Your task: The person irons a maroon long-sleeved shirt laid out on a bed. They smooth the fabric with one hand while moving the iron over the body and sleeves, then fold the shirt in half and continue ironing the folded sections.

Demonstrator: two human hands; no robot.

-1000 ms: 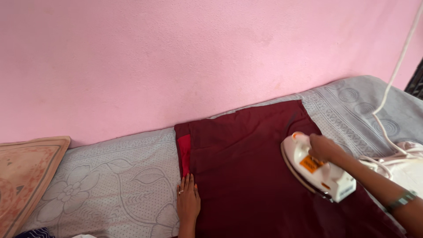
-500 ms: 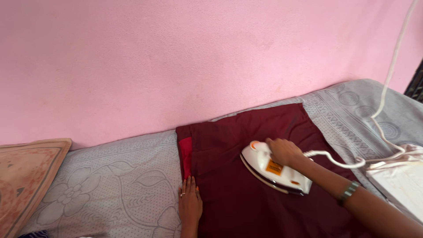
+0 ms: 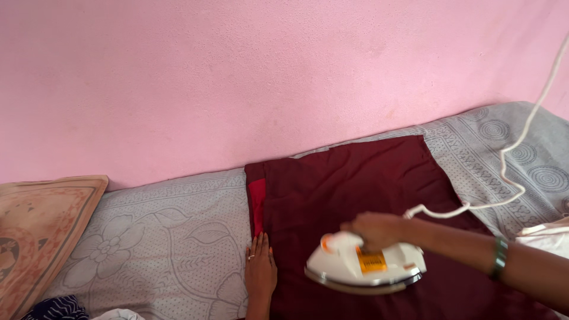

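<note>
A dark maroon garment (image 3: 355, 189) lies flat on a grey patterned bedsheet (image 3: 160, 237), with a brighter red strip at its left edge. My right hand (image 3: 374, 228) grips the handle of a white electric iron (image 3: 363, 269) with orange trim, which rests on the lower middle of the garment, nose pointing left. My left hand (image 3: 261, 269) lies flat with fingers together on the garment's left edge, a ring on one finger. A bangle sits on my right wrist. The iron's white cord (image 3: 510, 178) runs off to the upper right.
A pink wall (image 3: 267, 77) rises right behind the bed. A beige patterned pillow (image 3: 41, 225) lies at the far left. Dark striped cloth (image 3: 56, 309) shows at the bottom left corner, and pale folded cloth (image 3: 548, 232) at the right edge.
My right hand has slid the iron from the garment's right side leftward and toward me, to its lower middle. My left hand has stayed pressed on the left edge.
</note>
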